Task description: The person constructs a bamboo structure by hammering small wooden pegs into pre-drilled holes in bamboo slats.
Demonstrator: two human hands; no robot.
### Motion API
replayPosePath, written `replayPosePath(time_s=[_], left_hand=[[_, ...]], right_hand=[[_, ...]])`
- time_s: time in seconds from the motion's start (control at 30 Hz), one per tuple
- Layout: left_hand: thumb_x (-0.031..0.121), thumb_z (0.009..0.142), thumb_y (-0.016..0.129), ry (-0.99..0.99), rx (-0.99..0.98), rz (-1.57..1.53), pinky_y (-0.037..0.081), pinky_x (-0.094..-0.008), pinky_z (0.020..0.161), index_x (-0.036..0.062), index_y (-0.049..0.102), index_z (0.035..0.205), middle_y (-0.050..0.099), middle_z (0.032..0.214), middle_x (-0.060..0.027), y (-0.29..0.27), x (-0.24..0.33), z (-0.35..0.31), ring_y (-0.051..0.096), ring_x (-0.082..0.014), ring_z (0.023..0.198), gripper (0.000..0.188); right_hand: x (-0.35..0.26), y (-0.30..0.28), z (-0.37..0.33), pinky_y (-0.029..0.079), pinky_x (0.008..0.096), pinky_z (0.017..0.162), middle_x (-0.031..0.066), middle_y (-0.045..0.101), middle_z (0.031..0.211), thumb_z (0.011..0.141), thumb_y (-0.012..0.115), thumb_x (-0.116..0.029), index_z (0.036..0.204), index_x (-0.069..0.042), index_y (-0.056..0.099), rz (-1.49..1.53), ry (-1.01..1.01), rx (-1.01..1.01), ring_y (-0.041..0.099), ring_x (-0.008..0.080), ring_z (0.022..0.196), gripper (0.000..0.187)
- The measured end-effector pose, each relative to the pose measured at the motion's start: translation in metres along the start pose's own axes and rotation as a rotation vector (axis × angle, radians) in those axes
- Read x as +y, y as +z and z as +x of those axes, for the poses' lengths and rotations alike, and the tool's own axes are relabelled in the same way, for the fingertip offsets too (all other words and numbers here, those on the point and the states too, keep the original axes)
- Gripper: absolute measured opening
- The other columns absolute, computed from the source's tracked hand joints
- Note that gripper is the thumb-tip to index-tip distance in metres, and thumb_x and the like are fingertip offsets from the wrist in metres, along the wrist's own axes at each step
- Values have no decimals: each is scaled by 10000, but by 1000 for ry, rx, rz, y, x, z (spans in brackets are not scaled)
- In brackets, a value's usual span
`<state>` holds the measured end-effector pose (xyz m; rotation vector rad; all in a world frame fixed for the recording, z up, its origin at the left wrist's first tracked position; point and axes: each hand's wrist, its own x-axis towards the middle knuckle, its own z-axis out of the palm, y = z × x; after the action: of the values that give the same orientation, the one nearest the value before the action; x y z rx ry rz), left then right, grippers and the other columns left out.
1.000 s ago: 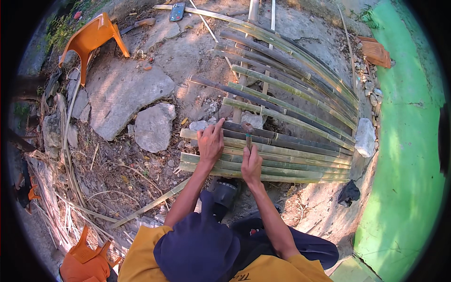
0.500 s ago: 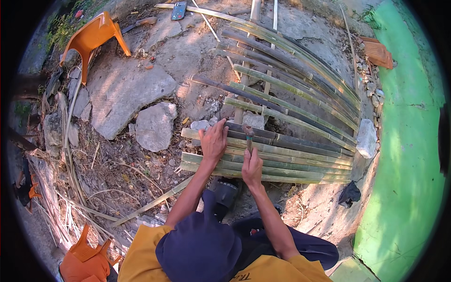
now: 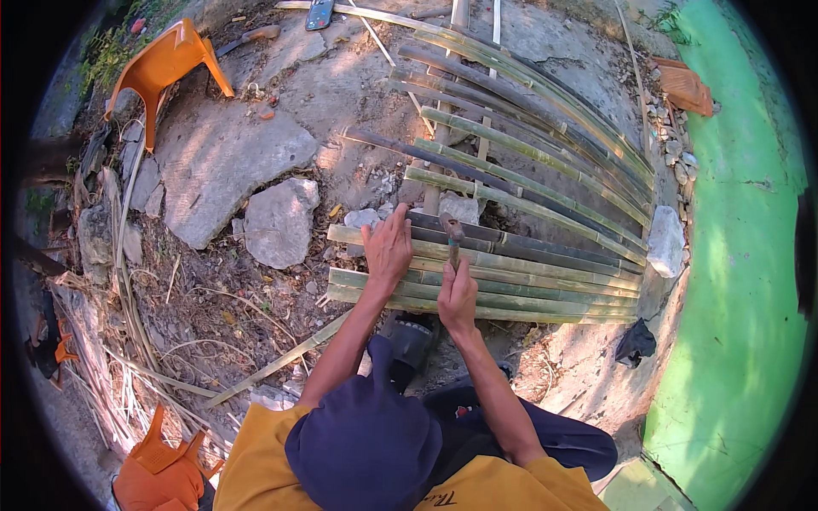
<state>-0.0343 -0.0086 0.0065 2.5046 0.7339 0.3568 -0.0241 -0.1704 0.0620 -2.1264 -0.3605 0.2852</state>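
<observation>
Your right grip (image 3: 457,296) is wrapped round the handle of a hammer (image 3: 453,245), its head raised over the bamboo strips (image 3: 520,300). Your left grip (image 3: 389,251) lies palm down across the strips near their left ends, fingers extended; what is beneath the palm is hidden. Those strips sit side by side right under your hands. Farther off, others fan out over a crossing pole (image 3: 441,134) with gaps between them. All narrow together at the right, where a white stone block (image 3: 665,242) stands beside their ends and a green floor (image 3: 741,298) runs past.

Your nearest strip's edge lies just beyond a dark boot (image 3: 409,342), so that side is tight. Off the left ends you have dirt, then flat stone slabs (image 3: 284,223); an orange chair (image 3: 170,60) stands well apart.

Against half a second ago, your left fingers reach a little straighter and the hammer head tips slightly. Your view has shifted, so the phone (image 3: 319,14) is cut by the upper edge. Your strips keep their layout.
</observation>
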Motion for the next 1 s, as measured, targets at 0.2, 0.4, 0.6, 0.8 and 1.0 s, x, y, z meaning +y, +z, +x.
replayPosePath(time_s=[0.2,0.4,0.6,0.8,1.0], left_hand=[[240,1049,547,10,-3,12,389,-506,861,158,551,1374,720,1000,-52,2,-3,0,652,-262,884,335],[251,1043,569,3,23,18,395,-517,869,165,538,1383,736,989,-69,3,-6,-1,669,-268,875,352],[276,1056,554,-27,-45,-35,382,-509,844,172,538,1314,737,886,-117,-5,2,4,697,-326,821,278],[265,1060,533,22,-31,-56,428,-486,797,125,517,1234,726,844,-140,1,0,8,698,-356,817,224],[292,1084,481,-67,-65,-45,518,-537,598,102,462,1051,687,753,-159,11,4,17,684,-402,675,194]], right_hand=[[-11,-7,-8,391,530,545,236,548,655,1086,489,-184,1058,9,512,-4,14,-4,594,480,622,196],[-6,-9,-9,407,511,544,234,556,658,1082,502,-194,1040,10,516,54,42,-16,603,465,613,208],[0,-11,0,414,515,554,246,566,663,1077,520,-219,1016,15,519,51,116,14,607,475,625,242],[3,-13,6,410,531,564,263,561,669,1076,525,-229,988,12,497,52,124,4,592,513,649,258],[0,-8,1,402,536,562,257,564,671,1079,516,-219,981,7,484,39,81,23,593,505,643,248]])
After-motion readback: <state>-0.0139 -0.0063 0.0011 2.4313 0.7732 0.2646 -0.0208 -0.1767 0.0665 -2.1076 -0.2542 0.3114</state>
